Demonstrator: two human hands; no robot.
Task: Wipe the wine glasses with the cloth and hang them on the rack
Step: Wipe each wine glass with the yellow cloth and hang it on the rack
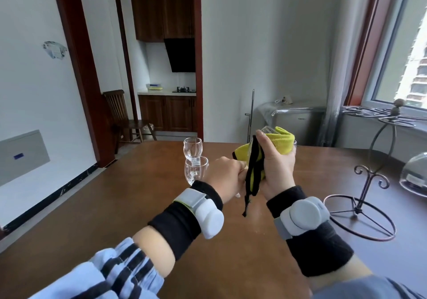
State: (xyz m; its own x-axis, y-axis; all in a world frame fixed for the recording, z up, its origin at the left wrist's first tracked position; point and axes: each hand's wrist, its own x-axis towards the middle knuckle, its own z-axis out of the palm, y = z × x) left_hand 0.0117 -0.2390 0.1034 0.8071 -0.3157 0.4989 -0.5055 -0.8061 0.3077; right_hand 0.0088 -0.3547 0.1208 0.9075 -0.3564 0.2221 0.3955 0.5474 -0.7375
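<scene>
Near the centre of the frame, above the brown counter, the person's right hand has its fingers clamped on a yellow and black cloth wrapped over a wine glass, of which only the clear rim shows at the top. The left hand is closed around the glass's lower part, just beside the cloth's hanging black edge. Two more wine glasses stand upright left of centre, one behind the other. At the right edge the metal rack rises from its ring base, with another glass partly cut off beside it.
</scene>
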